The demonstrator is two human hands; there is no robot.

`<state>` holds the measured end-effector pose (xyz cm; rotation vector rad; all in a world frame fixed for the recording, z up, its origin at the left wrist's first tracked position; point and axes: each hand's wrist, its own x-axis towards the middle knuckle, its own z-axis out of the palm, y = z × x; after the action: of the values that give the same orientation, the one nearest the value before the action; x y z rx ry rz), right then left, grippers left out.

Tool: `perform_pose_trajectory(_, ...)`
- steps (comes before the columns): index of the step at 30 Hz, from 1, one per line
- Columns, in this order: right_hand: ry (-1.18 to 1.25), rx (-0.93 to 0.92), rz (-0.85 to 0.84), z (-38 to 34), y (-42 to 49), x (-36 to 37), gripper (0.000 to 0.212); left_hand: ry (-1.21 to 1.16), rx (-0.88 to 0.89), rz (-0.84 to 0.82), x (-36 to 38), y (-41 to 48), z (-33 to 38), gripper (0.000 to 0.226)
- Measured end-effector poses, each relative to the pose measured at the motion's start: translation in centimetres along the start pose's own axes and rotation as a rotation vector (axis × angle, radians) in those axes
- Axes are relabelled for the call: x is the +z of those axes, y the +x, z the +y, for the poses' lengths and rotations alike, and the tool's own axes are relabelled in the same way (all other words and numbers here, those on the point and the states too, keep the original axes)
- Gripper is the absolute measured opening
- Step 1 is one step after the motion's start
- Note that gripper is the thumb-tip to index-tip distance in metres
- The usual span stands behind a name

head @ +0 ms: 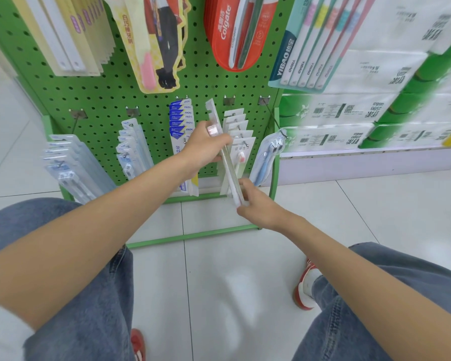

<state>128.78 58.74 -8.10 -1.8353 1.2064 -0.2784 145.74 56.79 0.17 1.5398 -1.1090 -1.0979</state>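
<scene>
Two hands were on one pack (228, 169): left hand (206, 145) curled round its upper half, right hand (257, 205) pinching the bottom end. It sat tilted, low on the pegboard (102, 95), just in front. Probably steadying both ends to line its hole up with a hook (229, 100).

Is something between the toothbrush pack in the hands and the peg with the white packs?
Nothing separate. The toothbrush pack, held by the left hand and right hand, lies just beside the white packs hanging there; these already fill much of that peg.
</scene>
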Motion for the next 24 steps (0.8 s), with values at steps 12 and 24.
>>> perform_pose_trajectory(12, 0.093, 0.047, -0.019, 1.0, 0.5, -0.5, 0.037, 0.032, 0.053, -0.035, -0.2, 0.6, -1.1, 0.035)
perform_pose_trajectory(24, 0.120, 0.018, 0.139, -0.7, 0.8, -2.7, 0.013, 0.059, 0.057, -0.156, 0.9, 0.2, -1.7, 0.030)
